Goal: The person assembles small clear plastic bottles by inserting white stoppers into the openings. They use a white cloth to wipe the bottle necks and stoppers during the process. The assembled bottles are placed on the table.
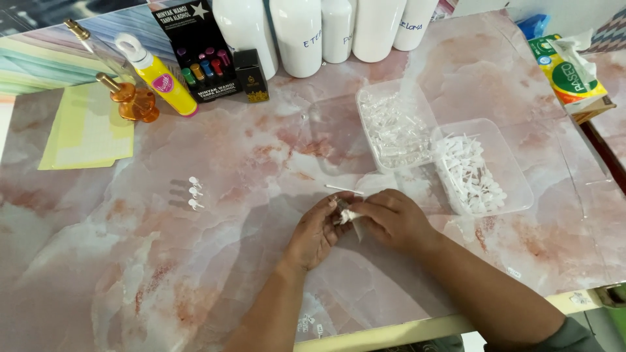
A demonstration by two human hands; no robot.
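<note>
1. My left hand (314,231) and my right hand (390,218) meet over the middle of the pink marbled desk (130,261), fingertips together.
2. Both hands are closed around a small white spray-pump part (345,214), pinched between the fingers of each; its thin tube points down toward the desk.
3. Just above my hands a thin white dip tube (344,190) lies loose on the desk.
4. To the left, three small clear vials with white tops (195,193) sit in a short column, well apart from my hands.
5. Beyond my right hand stand two clear plastic trays: the nearer tray (515,189) holds white pump pieces, the farther tray (365,98) holds clear little parts.
6. Along the far edge stand large white bottles (297,32), a black box with coloured vials pictured on it (199,49), a yellow bottle with a white cap (163,75) and an amber glass bottle (134,101).
7. A yellow sheet of paper (85,130) lies at the far left, and a tissue pack (570,72) at the far right.
</note>
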